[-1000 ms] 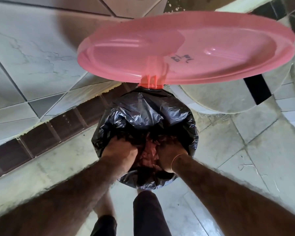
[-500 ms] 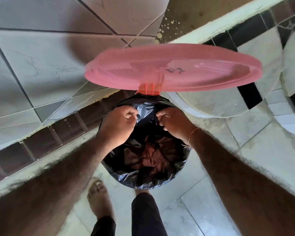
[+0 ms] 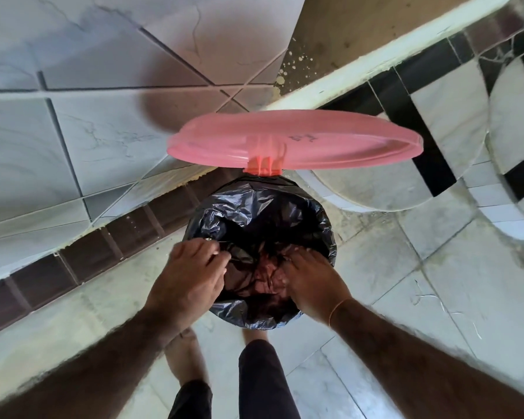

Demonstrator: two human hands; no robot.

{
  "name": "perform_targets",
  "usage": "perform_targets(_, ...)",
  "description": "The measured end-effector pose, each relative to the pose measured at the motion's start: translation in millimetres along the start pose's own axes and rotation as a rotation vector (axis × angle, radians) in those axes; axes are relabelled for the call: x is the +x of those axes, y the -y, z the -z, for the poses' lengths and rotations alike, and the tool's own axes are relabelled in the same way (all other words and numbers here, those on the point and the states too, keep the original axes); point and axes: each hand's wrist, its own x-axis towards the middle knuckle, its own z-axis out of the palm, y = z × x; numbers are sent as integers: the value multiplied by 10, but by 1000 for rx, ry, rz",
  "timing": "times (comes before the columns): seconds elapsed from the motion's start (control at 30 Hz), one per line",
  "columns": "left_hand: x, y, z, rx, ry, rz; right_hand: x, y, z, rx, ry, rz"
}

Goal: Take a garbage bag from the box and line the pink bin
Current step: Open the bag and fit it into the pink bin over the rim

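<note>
Inside the garbage bag (image 3: 254, 213), both hands have been moved from its far rim; left hand (image 3: 191, 279) pinches film, right hand (image 3: 310, 285) grip unclear; lining is judged nearly done

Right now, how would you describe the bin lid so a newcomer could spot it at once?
Start at the tiled corner where wall meets floor. There stands the bin, its mouth covered by a black garbage bag. The lid is the flat pink disc raised open above it on a rear hinge, the only pink thing in plain view.
</note>
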Motion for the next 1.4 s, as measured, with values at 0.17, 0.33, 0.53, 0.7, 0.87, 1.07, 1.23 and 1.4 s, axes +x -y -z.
perform_targets(0.17,43,-5,165,-345,-202,561,63,58,259,548,-564,-674)
perform_targets(0.33,339,20,188,-642,-50,668,384,1,357,924,-488,-976)
perform_targets(0.53,391,141,179,-771,-59,721,457,-173,497,1110,-541,-1145)
perform_targets(0.7,-53,-91,55,-715,-291,1167,126,85,271,1108,-488,-1669)
perform_targets(0.87,-312,-516,-79,-1022,-146,1492,-102,673,92,1877,-413,-1791)
perform_targets(1.07,-247,-557,-175,-1365,-92,1573,-132,718,144,2130,-357,-1747)
perform_targets(1.23,-250,-544,-75,-1067,-200,1554,-191,629,72,1775,-376,-1778)
perform_targets(1.4,-291,-512,33,-940,-211,1405,-208,488,180,1456,-491,-1733)
